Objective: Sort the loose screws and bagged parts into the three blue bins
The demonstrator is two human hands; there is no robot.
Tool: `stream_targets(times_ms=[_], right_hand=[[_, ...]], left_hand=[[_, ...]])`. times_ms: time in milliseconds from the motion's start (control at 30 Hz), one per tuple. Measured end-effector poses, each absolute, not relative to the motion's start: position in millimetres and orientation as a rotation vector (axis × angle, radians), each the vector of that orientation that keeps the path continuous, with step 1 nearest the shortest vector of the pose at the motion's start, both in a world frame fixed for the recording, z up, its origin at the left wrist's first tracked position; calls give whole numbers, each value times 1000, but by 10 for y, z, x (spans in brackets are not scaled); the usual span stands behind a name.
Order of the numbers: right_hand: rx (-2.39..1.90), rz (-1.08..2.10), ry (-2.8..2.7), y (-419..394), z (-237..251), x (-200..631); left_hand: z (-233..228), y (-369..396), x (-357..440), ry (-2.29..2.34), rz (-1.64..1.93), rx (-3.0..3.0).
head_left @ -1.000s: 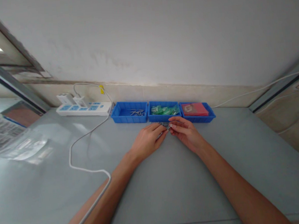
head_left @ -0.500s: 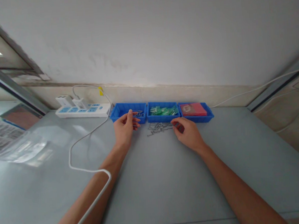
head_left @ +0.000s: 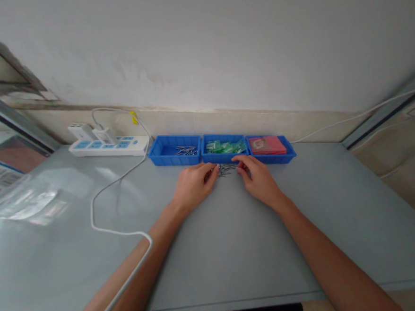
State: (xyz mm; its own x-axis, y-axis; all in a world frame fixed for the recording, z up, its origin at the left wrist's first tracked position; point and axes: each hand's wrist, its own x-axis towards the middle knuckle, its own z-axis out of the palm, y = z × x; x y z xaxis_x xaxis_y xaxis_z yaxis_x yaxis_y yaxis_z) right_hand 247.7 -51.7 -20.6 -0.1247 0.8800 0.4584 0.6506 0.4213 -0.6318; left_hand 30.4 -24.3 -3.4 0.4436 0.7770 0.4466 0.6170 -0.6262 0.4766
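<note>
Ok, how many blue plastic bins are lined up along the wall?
3, side by side: the left blue plastic bin holds metal pins, the middle bin green parts, the right bin a red flat piece. None appear hidden.

Place: probably a small workshop bench
Signs: blue parts trays (head_left: 175, 156) along the wall, loose screws (head_left: 225, 169), power strip (head_left: 109, 146), grey worktable (head_left: 234, 239)

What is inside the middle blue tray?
The middle blue tray holds a heap of small green pieces, too small to identify. Whatever lies beneath them, and the tray floor behind its front wall, is hidden.
</note>
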Motion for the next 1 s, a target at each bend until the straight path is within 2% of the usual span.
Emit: stream_targets(times_ms=[200,400,633,833,1000], right_hand=[[-1124,842,-1324,-466,-165,2441],[-1115,979,-1108,-446,-145,2455],[-1069,1085,-1258,-498,-130,2356],[-1090,1019,-1324,-498,-169,2351],[-1269,552,-1548,-508,-172,2425]], left_hand=[[-26,-247,309,1156,860,2510],[-4,-284,332,1095,866,2482],[-57,-279,346,927,831,2520],[-45,-258,316,895,841,2521],[-11,-215,307,1119,1041,2169]])
